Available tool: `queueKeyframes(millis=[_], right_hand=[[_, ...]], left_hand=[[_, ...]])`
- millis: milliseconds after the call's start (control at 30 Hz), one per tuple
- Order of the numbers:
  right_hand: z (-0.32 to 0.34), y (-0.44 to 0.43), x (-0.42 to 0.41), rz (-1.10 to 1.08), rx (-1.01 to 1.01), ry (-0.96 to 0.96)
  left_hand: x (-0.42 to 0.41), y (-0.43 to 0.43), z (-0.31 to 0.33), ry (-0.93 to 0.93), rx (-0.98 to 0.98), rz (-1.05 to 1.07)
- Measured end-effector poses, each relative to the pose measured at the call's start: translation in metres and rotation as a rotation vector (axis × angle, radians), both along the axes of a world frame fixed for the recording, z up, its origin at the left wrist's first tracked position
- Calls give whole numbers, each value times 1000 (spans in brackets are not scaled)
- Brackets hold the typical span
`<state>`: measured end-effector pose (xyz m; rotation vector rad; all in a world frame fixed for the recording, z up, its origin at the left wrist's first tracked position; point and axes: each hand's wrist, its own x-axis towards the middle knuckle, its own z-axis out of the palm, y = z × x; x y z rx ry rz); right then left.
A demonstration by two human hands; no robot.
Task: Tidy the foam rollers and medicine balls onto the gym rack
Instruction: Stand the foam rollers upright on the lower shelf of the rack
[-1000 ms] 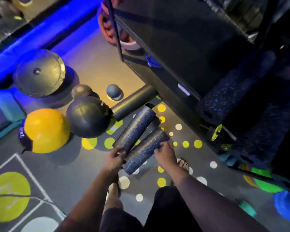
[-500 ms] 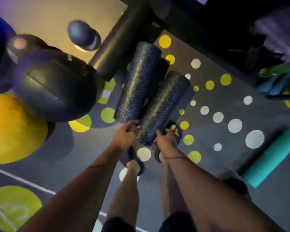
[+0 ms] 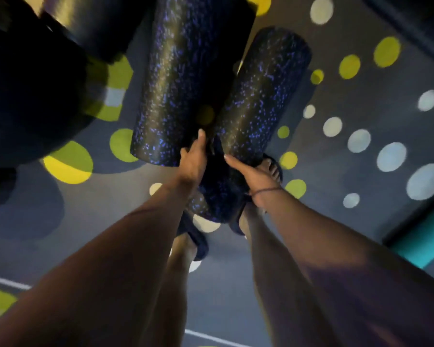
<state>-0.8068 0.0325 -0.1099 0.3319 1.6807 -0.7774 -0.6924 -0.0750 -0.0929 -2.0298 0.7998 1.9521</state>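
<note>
Fingers curled round near ends: left hand (image 3: 193, 161) on left roller (image 3: 176, 83), right hand (image 3: 251, 172) on right roller (image 3: 261, 96).

Two blue-speckled rollers side by side, long axes running away from camera. Left roller (image 3: 176, 83) just beside right roller (image 3: 261, 96), closing to a touch near the close ends. Resting on floor (image 3: 98, 216) or lifted: can't tell. Left grip (image 3: 193, 164) curled on close end of left roller, thumb up in the gap. Right grip (image 3: 253, 174) wrapped over close end of right roller. More speckled foam between the wrists, owner unclear. Black ball (image 3: 23, 96) and plain black roller (image 3: 93, 21) upper left. Teal roller (image 3: 424, 241) at right edge. Yellow and white dots (image 3: 391, 156) on floor. Dark slippers (image 3: 196, 239) on both feet. Heavy blur.
</note>
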Motion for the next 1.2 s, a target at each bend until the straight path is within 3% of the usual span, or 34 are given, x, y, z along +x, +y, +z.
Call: queueKeyframes(millis=[167, 367, 500, 633, 767, 867, 1000, 1100, 1200], right_hand=[[189, -17, -10, -38, 4, -39], [459, -96, -14, 136, -85, 30], [599, -151, -36, 50, -227, 97], [663, -169, -61, 18, -330, 132], [687, -166, -114, -37, -401, 286], [705, -162, -164, -145, -483, 287], [714, -150, -237, -241, -533, 276], [708, -145, -288, -189, -538, 323], [690, -146, -330, -168, -531, 367]], left_hand=[[21, -13, 149, -29, 8, -162], [4, -81, 459, 72, -175, 188], [-9, -120, 575, 275, -413, 220], [-30, -126, 627, 484, -485, 185], [-83, -133, 665, 578, -556, 134], [-138, -144, 690, 637, -575, 82], [-202, -148, 705, 704, -453, -10], [-251, -141, 706, 746, -272, -54], [-291, -132, 707, 606, -208, -78]])
